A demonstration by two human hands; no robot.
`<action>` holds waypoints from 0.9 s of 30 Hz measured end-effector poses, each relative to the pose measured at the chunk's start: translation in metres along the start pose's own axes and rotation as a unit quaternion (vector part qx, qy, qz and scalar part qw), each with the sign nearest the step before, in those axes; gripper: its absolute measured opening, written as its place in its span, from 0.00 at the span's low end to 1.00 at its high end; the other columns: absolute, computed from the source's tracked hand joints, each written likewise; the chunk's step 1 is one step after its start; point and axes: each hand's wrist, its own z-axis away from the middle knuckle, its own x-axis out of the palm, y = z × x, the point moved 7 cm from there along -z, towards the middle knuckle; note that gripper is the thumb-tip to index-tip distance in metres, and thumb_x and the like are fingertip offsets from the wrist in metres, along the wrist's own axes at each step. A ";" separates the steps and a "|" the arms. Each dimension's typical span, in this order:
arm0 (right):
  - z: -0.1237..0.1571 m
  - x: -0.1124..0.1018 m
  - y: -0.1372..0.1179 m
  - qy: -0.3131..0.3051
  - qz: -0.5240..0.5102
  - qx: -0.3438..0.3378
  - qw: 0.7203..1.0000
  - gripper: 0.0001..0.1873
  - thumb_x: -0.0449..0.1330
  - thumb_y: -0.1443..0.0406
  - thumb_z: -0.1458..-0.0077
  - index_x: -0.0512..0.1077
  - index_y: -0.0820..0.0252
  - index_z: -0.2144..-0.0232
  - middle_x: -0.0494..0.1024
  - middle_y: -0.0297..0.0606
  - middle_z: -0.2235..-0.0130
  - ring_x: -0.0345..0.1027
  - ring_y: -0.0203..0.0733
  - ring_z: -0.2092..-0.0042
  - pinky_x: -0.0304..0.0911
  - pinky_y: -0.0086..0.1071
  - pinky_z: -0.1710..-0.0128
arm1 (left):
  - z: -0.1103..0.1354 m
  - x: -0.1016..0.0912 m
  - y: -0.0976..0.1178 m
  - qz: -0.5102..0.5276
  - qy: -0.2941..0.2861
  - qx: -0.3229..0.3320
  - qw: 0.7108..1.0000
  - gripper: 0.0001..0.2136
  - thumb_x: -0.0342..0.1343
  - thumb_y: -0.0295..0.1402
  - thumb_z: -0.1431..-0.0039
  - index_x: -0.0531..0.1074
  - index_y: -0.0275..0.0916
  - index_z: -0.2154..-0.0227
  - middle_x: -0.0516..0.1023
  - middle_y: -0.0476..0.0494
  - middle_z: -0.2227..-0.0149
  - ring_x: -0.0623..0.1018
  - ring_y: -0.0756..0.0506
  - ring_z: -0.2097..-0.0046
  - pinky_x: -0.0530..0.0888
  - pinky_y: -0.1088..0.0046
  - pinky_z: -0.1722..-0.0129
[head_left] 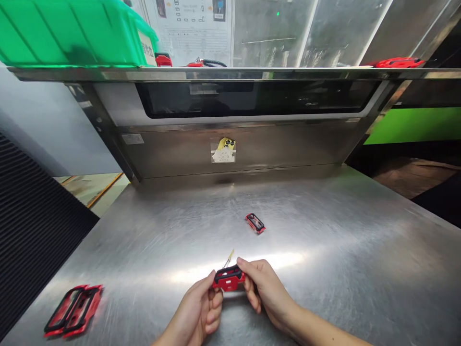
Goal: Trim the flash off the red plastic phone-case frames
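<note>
Item one: red frame with black gasket rim (229, 283), held above the near part of the steel counter (360, 269) and taken here as the clock's centre. Item two: loose red frame (255, 223), black-rimmed, lying on the counter at one o'clock. Item three: pair of red frames (74, 311), black-rimmed, side by side at nine o'clock. Item four: thin yellow-ended tool (228, 258) at twelve o'clock, just beyond item one; whether it rests on the counter cannot be told. Condition: the black rim appears in place on all four frames; item one is judged as being worked or checked, its seating not verifiable at this size, and whether the others are finished is unclear. Left hand (201, 307): at seven o'clock, thumb on the frame's left end, remaining fingers curled inward below, gripping it. Right hand (264, 288): at four o'clock, forearm running in from five, thumb across the upper right corner, fingers bent beneath, pinching that end.
</note>
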 end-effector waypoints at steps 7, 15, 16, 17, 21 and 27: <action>-0.002 0.000 0.000 -0.003 0.010 -0.001 1.000 0.32 0.56 0.38 0.61 0.61 0.60 0.90 0.58 0.27 0.95 0.43 0.25 0.92 0.36 0.22 0.91 | 0.003 0.002 0.002 0.014 -0.001 0.000 1.000 0.17 0.47 0.42 0.38 0.64 0.36 0.77 0.58 0.58 0.86 0.48 0.59 0.87 0.46 0.84 0.88; 0.002 0.000 -0.006 0.004 0.029 -0.027 0.999 0.33 0.54 0.36 0.59 0.60 0.59 0.90 0.54 0.25 0.95 0.38 0.25 0.91 0.32 0.25 0.88 | 0.004 0.002 0.006 0.000 -0.007 0.026 1.000 0.16 0.54 0.46 0.44 0.64 0.36 0.76 0.60 0.58 0.86 0.50 0.59 0.86 0.46 0.84 0.87; 0.002 0.000 -0.007 0.003 0.030 -0.029 0.999 0.33 0.54 0.36 0.59 0.60 0.59 0.89 0.54 0.24 0.94 0.38 0.25 0.91 0.32 0.25 0.87 | 0.004 0.003 0.008 -0.007 -0.007 0.037 0.999 0.17 0.56 0.47 0.47 0.65 0.37 0.75 0.60 0.58 0.86 0.51 0.59 0.86 0.46 0.83 0.87; 0.002 0.000 -0.008 0.002 0.030 -0.033 0.999 0.33 0.53 0.36 0.59 0.60 0.59 0.88 0.54 0.24 0.94 0.38 0.26 0.90 0.33 0.25 0.87 | 0.004 0.003 0.009 -0.015 -0.007 0.051 0.999 0.18 0.58 0.49 0.50 0.65 0.37 0.74 0.61 0.58 0.86 0.51 0.59 0.86 0.46 0.83 0.87; 0.003 0.002 -0.012 -0.005 0.047 -0.059 0.997 0.32 0.52 0.36 0.58 0.60 0.58 0.86 0.54 0.24 0.93 0.39 0.27 0.88 0.36 0.25 0.86 | 0.004 0.003 0.015 -0.058 0.000 0.120 0.991 0.23 0.60 0.55 0.59 0.66 0.38 0.73 0.61 0.59 0.86 0.52 0.58 0.86 0.47 0.81 0.87; 0.002 0.001 -0.014 -0.008 0.077 -0.104 0.992 0.32 0.50 0.36 0.54 0.58 0.58 0.84 0.54 0.24 0.91 0.41 0.28 0.87 0.37 0.26 0.86 | 0.007 0.002 0.021 -0.123 0.009 0.175 0.977 0.24 0.58 0.57 0.57 0.64 0.38 0.77 0.62 0.59 0.85 0.55 0.58 0.85 0.53 0.80 0.84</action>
